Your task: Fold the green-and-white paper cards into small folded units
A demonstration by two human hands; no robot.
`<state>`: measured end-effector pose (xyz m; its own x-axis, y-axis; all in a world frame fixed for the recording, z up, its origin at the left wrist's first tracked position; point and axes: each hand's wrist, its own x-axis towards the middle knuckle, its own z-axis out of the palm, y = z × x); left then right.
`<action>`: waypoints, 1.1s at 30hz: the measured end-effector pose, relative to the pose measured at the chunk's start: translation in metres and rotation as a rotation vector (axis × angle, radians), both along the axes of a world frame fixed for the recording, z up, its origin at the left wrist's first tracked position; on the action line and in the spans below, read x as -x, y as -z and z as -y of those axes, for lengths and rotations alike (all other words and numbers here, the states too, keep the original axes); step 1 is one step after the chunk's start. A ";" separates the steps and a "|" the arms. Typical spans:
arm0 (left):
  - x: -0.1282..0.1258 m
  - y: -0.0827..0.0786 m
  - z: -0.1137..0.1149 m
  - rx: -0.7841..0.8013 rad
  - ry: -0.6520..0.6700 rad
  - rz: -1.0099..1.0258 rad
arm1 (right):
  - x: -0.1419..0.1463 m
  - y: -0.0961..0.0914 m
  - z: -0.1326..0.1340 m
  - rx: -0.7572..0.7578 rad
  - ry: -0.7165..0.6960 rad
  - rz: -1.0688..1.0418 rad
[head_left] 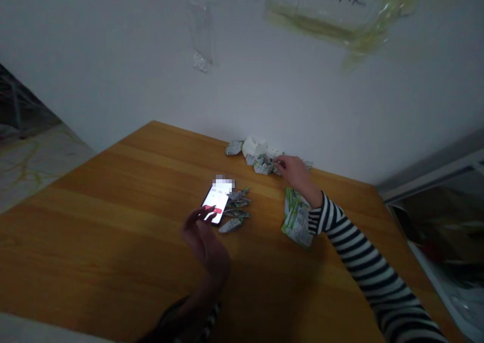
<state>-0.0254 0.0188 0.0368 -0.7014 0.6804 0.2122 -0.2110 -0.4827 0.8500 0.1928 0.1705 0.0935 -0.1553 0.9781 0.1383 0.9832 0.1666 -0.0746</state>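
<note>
A lit phone (218,200) lies flat near the middle of the wooden table (113,217). My left hand (202,234) hovers just in front of it, fingers spread, a fingertip at the screen's lower edge. Several small folded paper pieces (236,209) lie right of the phone. My right hand (295,172), in a striped sleeve, reaches to a heap of crumpled green-and-white papers (257,156) by the wall, its fingers curled on a piece there. A flat green-and-white sheet (297,219) lies under my right wrist.
A white wall (151,71) runs along the table's far edge. A clear plastic bag with yellowish contents (340,15) hangs above. A shelf with dim items (446,232) stands at the right. Patterned floor (34,156) shows at the left.
</note>
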 end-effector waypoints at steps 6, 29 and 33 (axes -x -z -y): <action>0.003 0.008 -0.004 0.003 -0.067 0.000 | 0.069 0.036 -0.004 0.235 -0.551 -0.164; 0.037 0.038 0.021 0.304 0.617 -1.271 | 0.055 0.062 0.023 0.297 -0.330 -0.283; 0.033 0.042 0.011 0.236 0.653 -1.229 | 0.029 0.066 0.050 0.017 -0.235 -0.518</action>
<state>-0.0588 0.0078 -0.0050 0.2960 0.9113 0.2862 0.5866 -0.4099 0.6985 0.1643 0.1207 0.0277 -0.2853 0.9281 0.2391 0.7539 0.3714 -0.5419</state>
